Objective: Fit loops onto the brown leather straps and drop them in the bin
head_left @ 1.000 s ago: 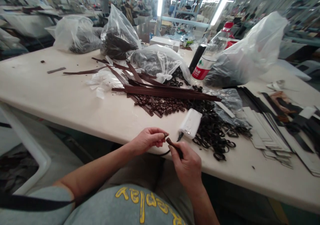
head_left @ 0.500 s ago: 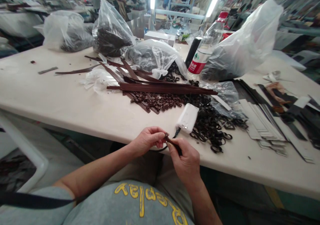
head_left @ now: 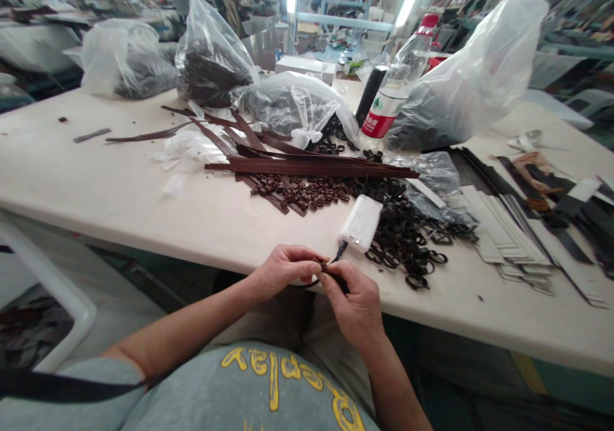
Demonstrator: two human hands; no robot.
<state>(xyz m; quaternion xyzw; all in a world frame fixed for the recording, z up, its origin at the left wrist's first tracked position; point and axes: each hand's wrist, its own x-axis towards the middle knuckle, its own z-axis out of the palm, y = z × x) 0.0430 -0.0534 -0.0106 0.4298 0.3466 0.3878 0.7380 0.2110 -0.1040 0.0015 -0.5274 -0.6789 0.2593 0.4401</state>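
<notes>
Over the table's front edge my two hands meet, both closed. My left hand (head_left: 291, 267) pinches the end of a dark brown strip (head_left: 323, 266) between thumb and fingertips. The same strip runs back into my right hand (head_left: 354, 298), whose thumb and index finger press on it close to the left fingertips. Most of it is hidden by the fingers. Just beyond the hands lies a white power bank (head_left: 361, 224) with a black cable (head_left: 341, 250) plugged in. A heap of small brown loops (head_left: 314, 194) lies farther back, and black loops (head_left: 412, 249) are piled to the right.
Long brown strips (head_left: 307, 167) lie across the table (head_left: 119, 191). Behind them stand filled plastic bags (head_left: 211, 66) and a red-labelled bottle (head_left: 378, 121). Pale flat strips (head_left: 499, 229) and dark scraps (head_left: 590, 226) cover the right side. People are visible in the background.
My fingertips have drawn closer together, and less of the brown strip shows between them. The right hand has shifted slightly left. Things on the table stay where they were.
</notes>
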